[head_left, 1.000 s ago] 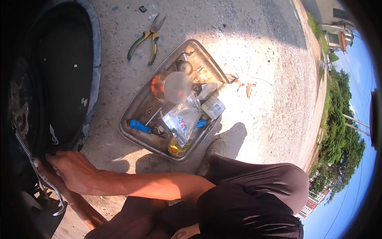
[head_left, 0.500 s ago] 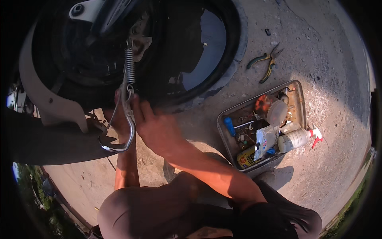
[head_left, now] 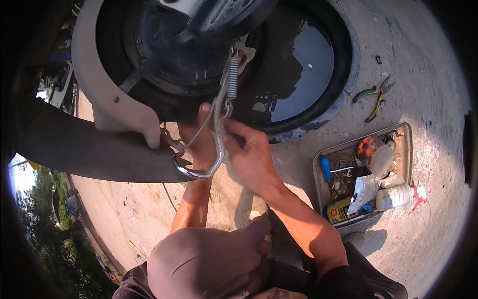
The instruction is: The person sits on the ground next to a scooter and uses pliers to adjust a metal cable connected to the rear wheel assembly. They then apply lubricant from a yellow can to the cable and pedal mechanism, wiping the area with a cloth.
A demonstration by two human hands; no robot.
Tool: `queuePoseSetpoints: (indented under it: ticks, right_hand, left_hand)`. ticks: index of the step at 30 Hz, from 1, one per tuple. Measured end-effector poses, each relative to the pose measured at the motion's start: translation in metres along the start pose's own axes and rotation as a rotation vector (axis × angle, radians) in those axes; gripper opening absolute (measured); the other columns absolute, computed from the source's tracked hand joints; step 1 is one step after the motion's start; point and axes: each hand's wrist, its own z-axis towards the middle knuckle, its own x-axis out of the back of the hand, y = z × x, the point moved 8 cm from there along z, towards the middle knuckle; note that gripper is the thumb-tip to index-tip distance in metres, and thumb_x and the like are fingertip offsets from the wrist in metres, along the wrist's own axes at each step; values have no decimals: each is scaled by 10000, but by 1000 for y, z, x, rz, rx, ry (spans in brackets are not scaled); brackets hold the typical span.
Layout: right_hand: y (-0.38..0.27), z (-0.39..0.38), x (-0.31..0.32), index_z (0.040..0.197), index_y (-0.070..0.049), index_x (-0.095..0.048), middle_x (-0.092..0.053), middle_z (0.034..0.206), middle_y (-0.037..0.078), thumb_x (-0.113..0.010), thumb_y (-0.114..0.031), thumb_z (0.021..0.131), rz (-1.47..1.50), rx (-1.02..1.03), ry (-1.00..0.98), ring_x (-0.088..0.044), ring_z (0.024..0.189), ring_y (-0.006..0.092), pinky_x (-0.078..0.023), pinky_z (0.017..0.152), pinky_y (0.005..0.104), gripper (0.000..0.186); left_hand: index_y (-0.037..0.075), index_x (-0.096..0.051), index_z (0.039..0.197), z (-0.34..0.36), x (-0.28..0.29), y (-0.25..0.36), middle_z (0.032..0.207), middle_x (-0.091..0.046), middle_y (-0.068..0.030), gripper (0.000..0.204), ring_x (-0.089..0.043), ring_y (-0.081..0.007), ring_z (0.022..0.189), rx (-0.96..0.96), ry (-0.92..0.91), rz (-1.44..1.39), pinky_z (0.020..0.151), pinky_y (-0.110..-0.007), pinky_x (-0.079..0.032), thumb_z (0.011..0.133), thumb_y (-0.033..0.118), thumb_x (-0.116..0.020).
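A metal stand leg (head_left: 217, 122) with a bent chrome end (head_left: 201, 174) hangs from the vehicle, and a coil spring (head_left: 232, 77) is hooked alongside its upper part. My right hand (head_left: 251, 162) is closed, its thumb and fingers meeting at the leg just below the spring's lower hook. Behind the leg is my left hand (head_left: 199, 145), partly covered by it; one fingertip points up beside the leg and the other fingers are hidden. A thin cable or wire (head_left: 201, 128) loops down across the left hand.
Above the hands is a large black round rim (head_left: 343, 74) with dark, shiny liquid inside. A grey fender (head_left: 122, 107) is at left. Pliers (head_left: 376, 97) lie on the concrete, near a metal tray (head_left: 318, 187) holding a screwdriver (head_left: 325, 169), a jar (head_left: 379, 159) and a spray bottle (head_left: 393, 197).
The whole view has shifted, so everything sits further right. Both hands stay at the stand leg; the right hand's blur has gone and its fingers show more clearly.
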Motion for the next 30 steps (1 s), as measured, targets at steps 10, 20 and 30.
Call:
queuePoseSetpoints:
  ticks: [10,20,30]
  right_hand:
    - [-25,-13,13,1426,39,-591,-665,1290,166,-679,-90,925,-397,301,163,-727,933,318,-617,772,400,524]
    - [-70,-79,65,993,-30,-646,-613,1104,104,-741,-118,825,-902,584,192,-671,908,288,-567,746,420,213]
    - [-163,-163,218,1197,-52,-653,-657,1083,113,-697,-90,849,-1739,343,-106,-686,993,308,-558,810,430,353]
  left_hand:
    - [-51,-636,1177,14,14,-14,1011,-719,-124,289,-688,-171,872,-26,-191,412,703,-291,-543,1027,191,-686]
    - [-27,-557,1287,-101,24,-13,1196,-676,-126,252,-643,-192,1099,-78,-216,142,937,-316,-531,1072,95,-609]
    - [43,-311,1603,-253,-73,-54,1112,-752,-144,647,-679,-168,883,666,-1241,97,840,-307,-545,1071,201,-643]
